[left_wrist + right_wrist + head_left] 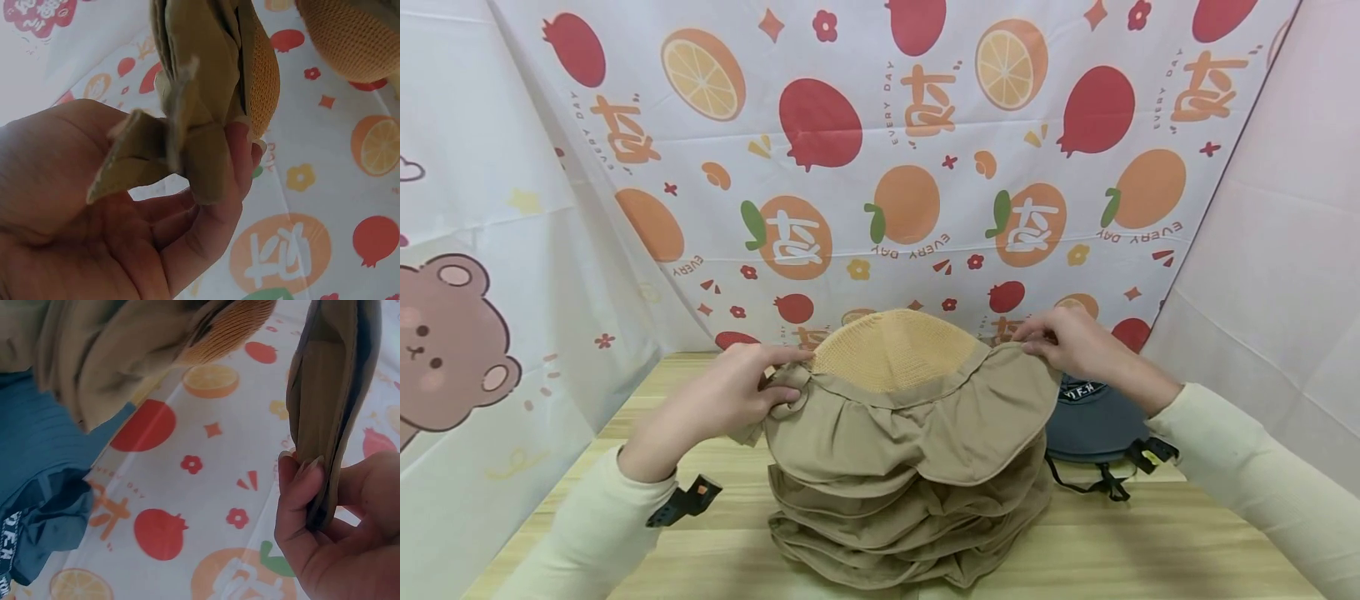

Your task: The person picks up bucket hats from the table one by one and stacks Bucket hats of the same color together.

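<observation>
A khaki sun hat (850,437) with a wide ruffled brim and a yellow knitted crown is held up between both hands, over a stack of similar khaki hats (910,554). On its left side, my left hand (733,392) pinches the brim between thumb and fingers; folded khaki cloth (203,94) shows in that grip in the left wrist view. The opposite brim edge is pinched by my right hand (1067,342), and the right wrist view shows fingertips (306,481) against the khaki brim (322,400). The lower hats' crowns are mostly hidden in the head view.
Right of the stack lies a dark blue hat (1086,429) with white lettering and a black cord (1108,483), partly behind the right forearm. Everything stands on a light wooden table (715,554). A fruit-printed curtain (880,125) hangs behind, with white cloth at both sides.
</observation>
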Tool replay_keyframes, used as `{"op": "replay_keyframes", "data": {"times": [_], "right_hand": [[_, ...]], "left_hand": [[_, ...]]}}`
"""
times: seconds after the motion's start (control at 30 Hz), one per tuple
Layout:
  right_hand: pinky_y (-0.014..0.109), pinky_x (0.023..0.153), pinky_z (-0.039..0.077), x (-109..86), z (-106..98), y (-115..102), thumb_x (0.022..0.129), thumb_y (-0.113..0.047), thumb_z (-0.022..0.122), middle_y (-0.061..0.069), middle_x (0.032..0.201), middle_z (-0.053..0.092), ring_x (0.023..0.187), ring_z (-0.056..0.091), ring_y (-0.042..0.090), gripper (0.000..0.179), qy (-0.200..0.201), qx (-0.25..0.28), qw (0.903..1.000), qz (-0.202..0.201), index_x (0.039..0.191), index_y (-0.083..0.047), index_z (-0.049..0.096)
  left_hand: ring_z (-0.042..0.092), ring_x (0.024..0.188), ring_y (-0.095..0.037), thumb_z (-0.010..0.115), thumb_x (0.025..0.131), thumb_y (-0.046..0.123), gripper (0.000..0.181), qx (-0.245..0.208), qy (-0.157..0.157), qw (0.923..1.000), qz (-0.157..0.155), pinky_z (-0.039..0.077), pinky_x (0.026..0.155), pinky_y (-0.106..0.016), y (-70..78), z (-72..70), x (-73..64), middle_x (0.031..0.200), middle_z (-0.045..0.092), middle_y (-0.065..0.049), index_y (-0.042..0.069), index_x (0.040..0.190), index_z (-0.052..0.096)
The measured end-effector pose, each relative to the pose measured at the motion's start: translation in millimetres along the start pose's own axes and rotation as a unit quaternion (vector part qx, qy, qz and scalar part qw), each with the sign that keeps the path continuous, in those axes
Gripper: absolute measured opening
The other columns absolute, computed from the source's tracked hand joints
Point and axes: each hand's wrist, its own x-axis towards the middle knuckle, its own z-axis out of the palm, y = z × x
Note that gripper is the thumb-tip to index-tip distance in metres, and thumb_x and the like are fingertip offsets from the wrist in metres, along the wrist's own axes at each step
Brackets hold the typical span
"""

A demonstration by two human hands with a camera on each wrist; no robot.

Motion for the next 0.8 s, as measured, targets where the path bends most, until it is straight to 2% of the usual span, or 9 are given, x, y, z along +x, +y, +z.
{"op": "replay_keyframes", "data": {"times": [0.13,0.23,0.37,0.57,0.8], "right_hand": [[0.024,0.057,0.045,-3.7,12.1,9.6,0.096,-0.002,0.069,0.0,0.072,0.066,0.062,0.054,0.008,0.015,-0.038,0.001,0.9992,0.013,0.106,-0.005,0.079],[0.024,0.056,0.046,-6.1,25.5,17.2,0.095,0.0,0.068,0.003,0.077,0.071,0.062,0.058,0.008,0.015,-0.063,-0.002,0.998,0.004,0.105,-0.003,0.079],[0.024,0.059,0.052,-9.1,42.1,24.4,0.095,0.003,0.067,0.008,0.086,0.076,0.067,0.064,0.008,0.016,-0.095,0.002,0.9954,-0.008,0.103,-0.003,0.079],[0.026,0.061,0.055,-13.5,57.1,28.9,0.095,0.004,0.065,0.011,0.093,0.076,0.073,0.067,0.011,0.016,-0.137,0.014,0.9905,-0.003,0.103,-0.003,0.078],[0.027,0.059,0.053,-14.2,67.2,25.9,0.097,0.0,0.066,0.012,0.097,0.076,0.068,0.065,0.009,0.015,-0.172,0.004,0.985,0.019,0.107,-0.003,0.076]], "left_hand": [[0.056,0.07,-0.006,0.081,0.086,0.003,0.041,0.0,-0.031,0.9995,-0.006,0.05,0.069,-0.027,0.8,13.4,1.2,0.114,0.077,-0.007,0.006,0.126,0.073],[0.062,0.086,-0.011,0.082,0.085,0.004,0.036,0.004,-0.051,0.9986,-0.012,0.053,0.076,-0.033,0.3,25.0,1.6,0.11,0.076,-0.004,0.007,0.121,0.074],[0.061,0.083,-0.011,0.083,0.085,0.005,0.033,0.006,-0.069,0.9974,-0.02,0.053,0.075,-0.033,-2.0,38.5,0.9,0.103,0.075,-0.002,0.006,0.116,0.073],[0.057,0.077,-0.01,0.083,0.084,0.005,0.038,0.007,-0.097,0.9951,-0.019,0.052,0.071,-0.031,-6.2,51.5,-1.5,0.089,0.068,0.001,0.003,0.119,0.069],[0.061,0.083,-0.012,0.084,0.084,0.006,0.041,0.024,-0.122,0.992,-0.024,0.053,0.074,-0.034,-9.5,61.7,-5.8,0.096,0.071,-0.002,0.003,0.122,0.069]]}}
